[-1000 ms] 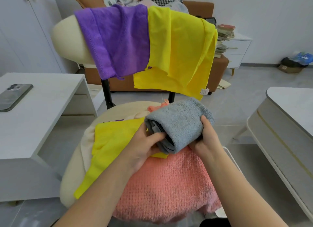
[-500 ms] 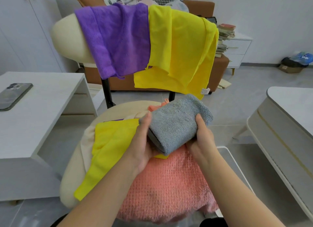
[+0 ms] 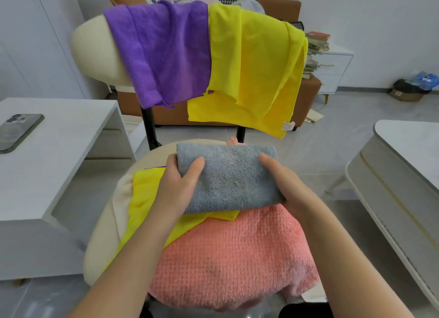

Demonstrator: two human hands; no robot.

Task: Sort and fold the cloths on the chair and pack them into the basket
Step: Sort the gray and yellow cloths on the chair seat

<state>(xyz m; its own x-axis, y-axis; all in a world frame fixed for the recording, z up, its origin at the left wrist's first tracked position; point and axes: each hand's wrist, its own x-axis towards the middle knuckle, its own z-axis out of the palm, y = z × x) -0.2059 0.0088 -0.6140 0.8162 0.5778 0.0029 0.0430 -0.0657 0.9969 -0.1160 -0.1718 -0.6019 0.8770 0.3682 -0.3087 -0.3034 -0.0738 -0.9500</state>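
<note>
White-walled room, brown sofa behind; cream chair [image 3: 95, 56] at centre. Folded grey cloth [image 3: 228, 177] is held just over the seat pile, its long axis running 9 to 3 o'clock. Left hand [image 3: 180, 182] grips the 9 o'clock end, right hand [image 3: 289, 187] the 3 o'clock end: thumbs pressed on top, fingers wrapped under, mostly hidden. Pink cloth [image 3: 232, 258] lies at 6 o'clock. Basket not seen. White tag [image 3: 288, 125] on hanging yellow cloth [image 3: 256, 63]: unreadable.

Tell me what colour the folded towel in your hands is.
Grey. The folded towel shows best in the head view.
</note>
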